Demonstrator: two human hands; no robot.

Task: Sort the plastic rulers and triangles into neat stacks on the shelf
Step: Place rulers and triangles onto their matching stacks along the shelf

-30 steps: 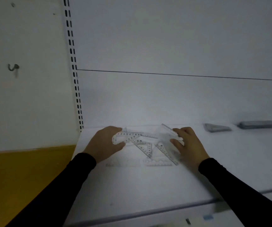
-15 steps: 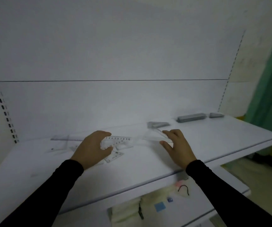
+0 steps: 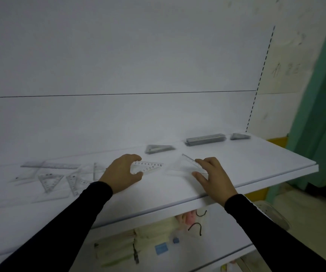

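White shelf [image 3: 256,154] serves as both work surface and sorting destination. Along its back edge, to the right, three grey stacks stand apart from one another: a ruler stack [image 3: 205,139], a triangle stack [image 3: 159,149] to its left, and a smaller triangle stack [image 3: 239,136] at the far right; presumably kept separate by shape. Unsorted clear pieces [image 3: 50,177] lie scattered and overlapping at the left, well apart from the stacks. Left hand [image 3: 121,174] grips a clear numbered triangle [image 3: 148,167] by its near corner, thumb and fingers curled round the plastic, its tip pointing right. Right hand [image 3: 214,176] holds a second clear triangle [image 3: 187,165], fingers and thumb pinching its right edge, tilted up off the surface; likely lifted for carrying to a stack. Both pieces sit between pile and stacks. Judgement: each hand is midway through delivering one triangle; the nearest triangle stack looks the probable target.
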